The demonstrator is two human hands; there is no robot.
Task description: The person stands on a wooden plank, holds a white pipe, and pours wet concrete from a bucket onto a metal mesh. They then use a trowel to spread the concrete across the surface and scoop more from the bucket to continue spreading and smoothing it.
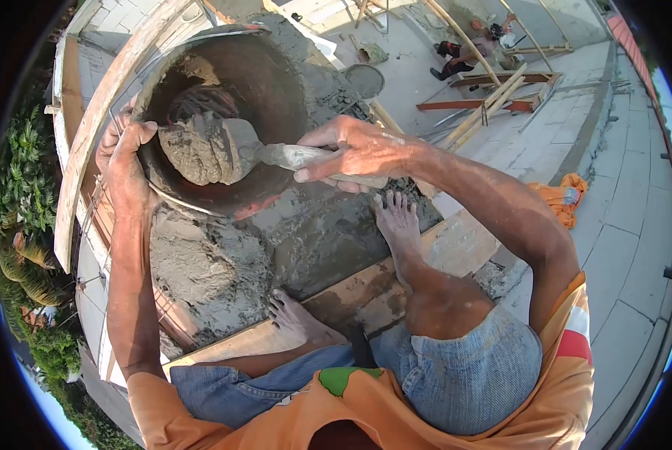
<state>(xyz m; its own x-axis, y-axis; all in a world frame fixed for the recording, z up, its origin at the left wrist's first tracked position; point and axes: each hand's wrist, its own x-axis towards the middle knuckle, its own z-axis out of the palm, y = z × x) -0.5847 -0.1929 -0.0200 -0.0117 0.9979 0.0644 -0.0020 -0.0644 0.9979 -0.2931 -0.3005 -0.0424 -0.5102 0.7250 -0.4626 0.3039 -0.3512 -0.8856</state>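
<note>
My left hand (128, 154) is closed on the rim of a dark bucket (280, 90), thumb over the edge. The bucket is tilted with its mouth facing me. My right hand (355, 154) grips the handle of a mortar-caked trowel (282, 156). Its blade carries a thick lump of wet mortar (205, 154) at the bucket's mouth, and a darker mass lies deeper inside. Below the bucket, a rough heap of mortar (208, 259) sits beside a smoother wet patch (325, 240). My bare feet are at the edge of the wet mortar.
Wooden boards (366, 296) run beneath my legs, and a long plank (88, 142) rises at the left. A round tub (364, 80) stands lower down. Farther off, a person (475, 52) is among timber poles. An orange cloth (565, 196) lies on the right.
</note>
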